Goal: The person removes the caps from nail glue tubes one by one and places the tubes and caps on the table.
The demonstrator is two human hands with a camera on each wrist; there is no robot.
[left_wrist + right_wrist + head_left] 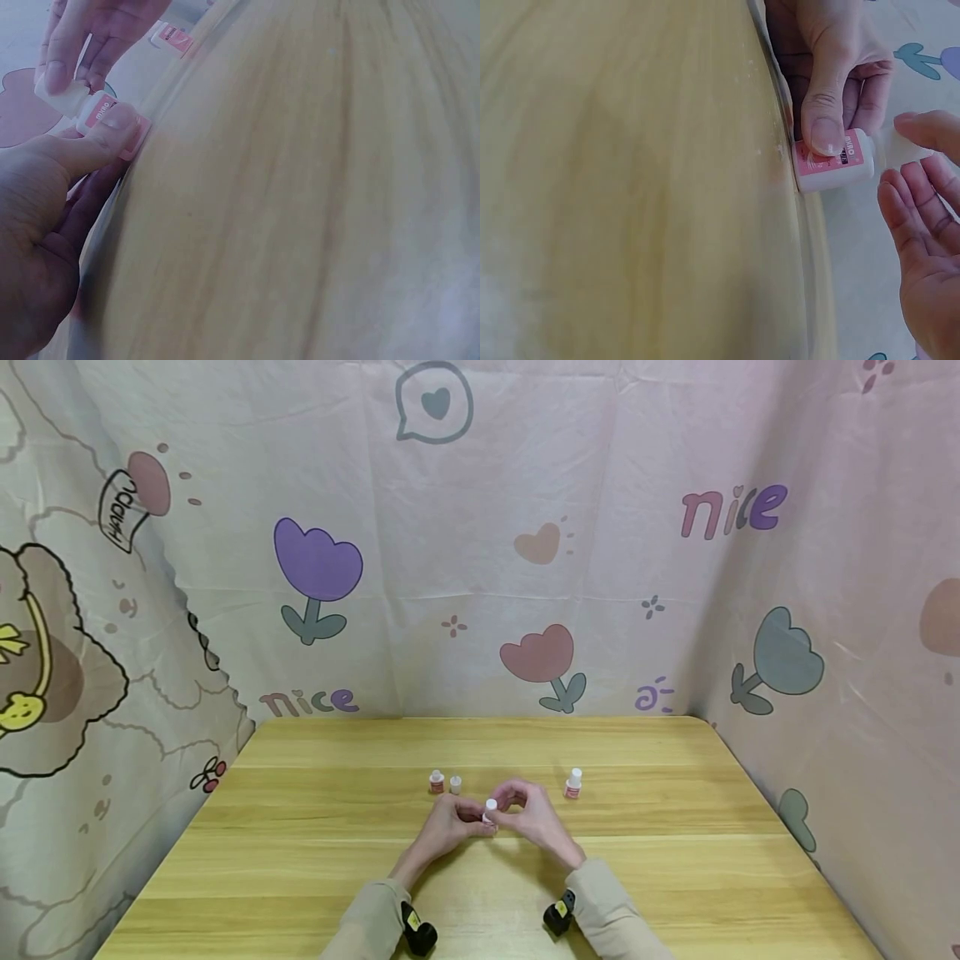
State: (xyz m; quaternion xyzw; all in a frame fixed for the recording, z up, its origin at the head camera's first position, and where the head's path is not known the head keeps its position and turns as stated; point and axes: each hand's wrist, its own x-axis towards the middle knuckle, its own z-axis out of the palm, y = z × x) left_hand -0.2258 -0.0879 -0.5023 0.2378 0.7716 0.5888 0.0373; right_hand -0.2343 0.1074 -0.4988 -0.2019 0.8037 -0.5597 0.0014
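A wooden table [300, 868] lies beneath the left hand [446, 827] and right hand [536, 815]. Between them, the left grips a pink-labelled bottle [834, 174]. Right of the right hand stands a capped bottle [573, 785]; just beyond the left, a shorter bottle [437, 783] beside a white piece [455, 785]. The right pinches the held bottle's white cap [61, 99].

White bottle [832, 178], pink label [853, 154], upright, white cap [66, 101]

The head view looks forward and down from above, across the worktop [315, 860] to the printed cloth [450, 485], holding both hands [447, 825] [534, 814] at a distance. Left and right wrist views look in close from opposite sides, the worktop turned sideways, sharing the hands and bottle [838, 175].
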